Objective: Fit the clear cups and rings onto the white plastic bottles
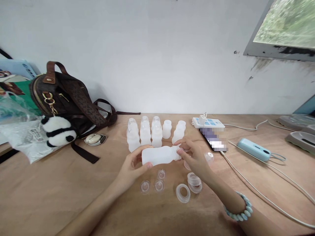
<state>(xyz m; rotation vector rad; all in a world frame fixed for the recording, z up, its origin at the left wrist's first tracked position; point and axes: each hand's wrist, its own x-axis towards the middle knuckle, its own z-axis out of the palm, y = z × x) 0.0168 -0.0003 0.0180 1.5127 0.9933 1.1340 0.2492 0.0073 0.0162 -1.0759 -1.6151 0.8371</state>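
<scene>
A frosted white baby bottle (157,156) lies sideways in the air between my two hands. My left hand (136,164) is wrapped round its base end. At the neck end, the fingers of my right hand (193,155) are closed on the collar, and part of the top is hidden by them. Below the bottle, several clear nipples (159,186) rest on the table. A loose collar ring (182,193) lies beside a stack of rings (195,182). A clear dome cap (209,157) sits just past my right wrist.
Behind my hands stand capped bottles (145,131) in rows and uncapped ones (167,128). To the right are a power strip (214,123), a phone (213,139), cables and a blue power bank (253,149). A brown backpack (71,95) with a panda charm (59,132) and a mouse (94,139) are left.
</scene>
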